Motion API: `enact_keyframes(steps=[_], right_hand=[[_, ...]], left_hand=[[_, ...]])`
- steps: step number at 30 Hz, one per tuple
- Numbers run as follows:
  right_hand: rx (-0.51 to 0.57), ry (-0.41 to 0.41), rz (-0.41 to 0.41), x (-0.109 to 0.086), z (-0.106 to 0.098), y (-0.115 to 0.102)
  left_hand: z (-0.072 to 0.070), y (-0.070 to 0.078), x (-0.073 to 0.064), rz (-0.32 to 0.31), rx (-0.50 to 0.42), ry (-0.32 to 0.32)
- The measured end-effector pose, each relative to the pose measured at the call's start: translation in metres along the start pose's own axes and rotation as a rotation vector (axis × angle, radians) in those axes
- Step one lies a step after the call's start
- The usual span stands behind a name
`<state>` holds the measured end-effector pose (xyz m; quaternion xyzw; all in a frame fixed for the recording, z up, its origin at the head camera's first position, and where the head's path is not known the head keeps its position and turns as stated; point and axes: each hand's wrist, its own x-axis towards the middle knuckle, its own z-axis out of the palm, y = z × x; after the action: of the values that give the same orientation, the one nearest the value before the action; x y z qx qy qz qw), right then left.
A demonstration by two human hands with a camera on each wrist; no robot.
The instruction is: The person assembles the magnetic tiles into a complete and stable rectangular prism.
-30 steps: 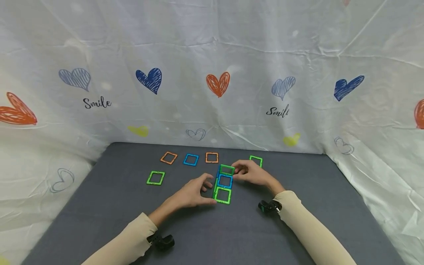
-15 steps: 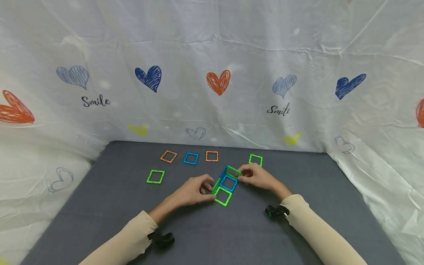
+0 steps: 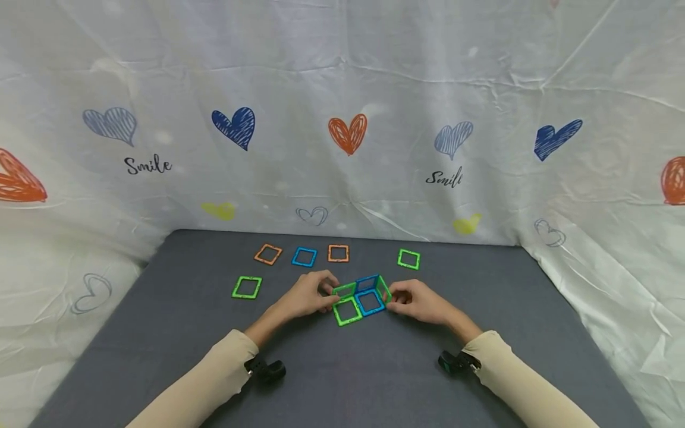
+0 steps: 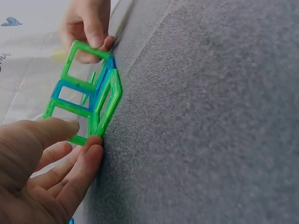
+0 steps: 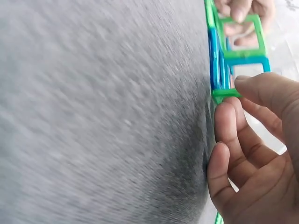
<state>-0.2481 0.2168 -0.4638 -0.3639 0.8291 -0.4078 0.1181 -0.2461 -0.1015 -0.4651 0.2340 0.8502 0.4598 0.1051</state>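
Square magnetic tiles are joined in front of me. A green tile (image 3: 350, 321) and a blue tile (image 3: 373, 311) form the base. Behind them stand an upright green tile (image 3: 345, 286) and an upright blue tile (image 3: 367, 277), and one more green tile (image 3: 385, 283) stands at the right end. My left hand (image 3: 305, 295) pinches the upright green tile at its left; in the left wrist view the thumb (image 4: 65, 125) lies across its frame. Thumb and fingertips of my right hand (image 3: 423, 301) pinch the end tile, seen close in the right wrist view.
Loose tiles lie flat farther back on the dark grey table (image 3: 342, 380): an orange tile (image 3: 263, 261), a blue tile (image 3: 307, 248), another orange tile (image 3: 338, 261), a green tile (image 3: 244, 297) at left and a green tile (image 3: 408, 267) at right. A white printed curtain (image 3: 289, 71) hangs behind.
The joined tiles have turned clockwise, so the upright wall has swung from the left side to the back. My right hand has moved right and nearer, my left hand slightly farther away.
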Motion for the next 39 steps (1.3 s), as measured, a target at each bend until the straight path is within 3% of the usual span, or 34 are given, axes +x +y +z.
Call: enact_keyframes(steps=[16, 29, 39], right_hand=[[0.023, 0.075, 0.084, -0.024, 0.021, -0.021], [-0.019, 0.073, 0.084, -0.021, 0.018, -0.020], [-0.019, 0.073, 0.066, -0.017, 0.015, -0.018]], left_hand=[[0.004, 0.004, 0.009, 0.011, 0.008, 0.071], [0.006, 0.003, 0.011, 0.043, 0.004, 0.051], [0.003, 0.001, 0.005, 0.049, -0.010, 0.021]])
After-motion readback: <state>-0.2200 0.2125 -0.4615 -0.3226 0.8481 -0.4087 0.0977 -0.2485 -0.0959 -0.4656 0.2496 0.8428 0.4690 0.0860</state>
